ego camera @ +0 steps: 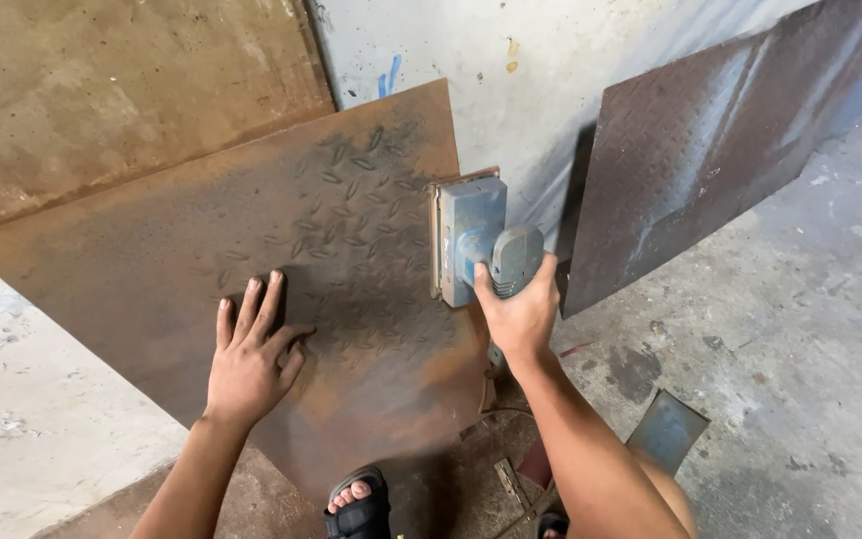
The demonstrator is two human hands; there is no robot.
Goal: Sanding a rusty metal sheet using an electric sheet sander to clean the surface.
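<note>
Rusty plate (251, 230): showing brown-orange rust across most of its face, with a raised teardrop tread pattern; a dark grey-black patch is spreading over the middle and upper right, where the tread marks are reading clearest. Lower right corner is glowing a warmer orange.

Sander (476, 245): wearing a faded blue-grey body, with a paler grey rounded grip.

Second plate (720, 140): showing dark purplish brown with a fine diamond tread and pale grey streaks.

Wall (551, 70): looking whitish grey, carrying a small blue mark and yellow flecks.

Floor (800, 379): lying mottled grey with dark stains.

Sandal (359, 511): showing black.

Small flat piece (666, 431): showing blue-grey.
</note>
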